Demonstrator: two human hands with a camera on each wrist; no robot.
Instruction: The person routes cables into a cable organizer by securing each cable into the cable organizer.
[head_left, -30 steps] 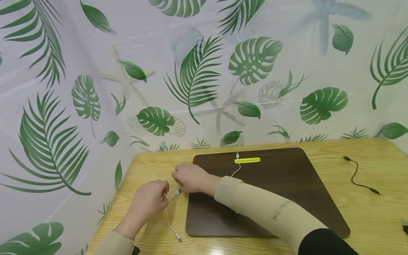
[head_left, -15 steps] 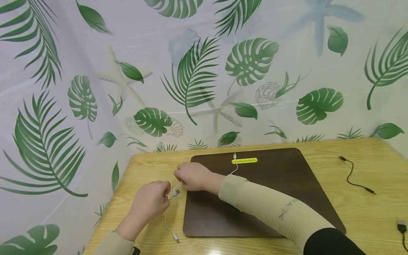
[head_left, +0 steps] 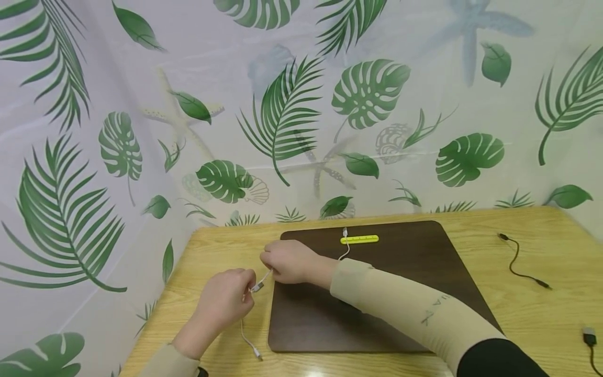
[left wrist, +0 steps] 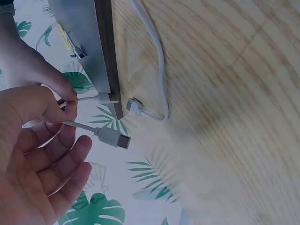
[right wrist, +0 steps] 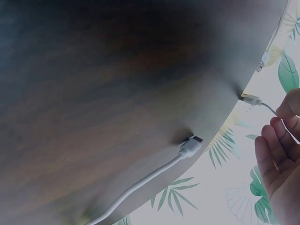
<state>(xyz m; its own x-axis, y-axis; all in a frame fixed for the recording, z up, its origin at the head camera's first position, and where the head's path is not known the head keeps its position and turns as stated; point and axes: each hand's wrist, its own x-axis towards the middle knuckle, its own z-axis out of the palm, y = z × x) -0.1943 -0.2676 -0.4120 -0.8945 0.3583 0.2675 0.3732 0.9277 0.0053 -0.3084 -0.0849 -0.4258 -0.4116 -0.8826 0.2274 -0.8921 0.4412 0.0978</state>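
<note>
A white cable [head_left: 266, 280] spans between the two hands over the left edge of the dark board [head_left: 330, 324]. My left hand [head_left: 226, 298] pinches it just behind a white plug [left wrist: 111, 137], which points away from the curled fingers. My right hand [head_left: 289, 262] pinches it near another white plug [right wrist: 251, 99], beside the board's edge. A second white cable [left wrist: 161, 61] lies on the wood below the left hand; its USB plug [left wrist: 135, 106] is close to the held plugs. Its far end [head_left: 257, 354] lies near the board's front corner.
A yellow cable holder [head_left: 360, 239] sits on the back of the board with a white cable [head_left: 347, 248] across it. That cable's plug [right wrist: 190, 147] lies on the board. Right of the board lie a short black cable [head_left: 515, 267] and a black USB plug [head_left: 589, 336].
Both hands have shifted slightly right, carrying the held cable along. The head view has turned a little, so the board and black cables appear further left.
</note>
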